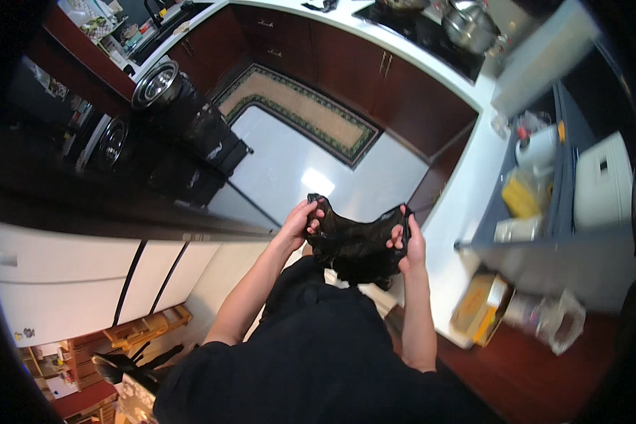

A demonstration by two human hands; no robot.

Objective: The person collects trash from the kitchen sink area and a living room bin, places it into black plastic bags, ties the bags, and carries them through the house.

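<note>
A black plastic bag (358,246) is stretched between both hands in front of my body, its upper edge sagging in the middle. My left hand (303,221) grips its left upper corner, fingers curled into the thin plastic. At the other corner, my right hand (411,241) holds the edge, with some fingers showing through the bag's side. The lower part of the bag hangs bunched just above my black shirt. Whether anything is inside the bag cannot be seen.
A patterned floor mat (307,114) lies before dark red cabinets. Steel pots (469,26) stand on the black cooktop (418,37). Metal bowls (158,85) rest on a black object at the left. A cardboard box (479,310) sits on the white counter (445,249) at right, beside a shelf.
</note>
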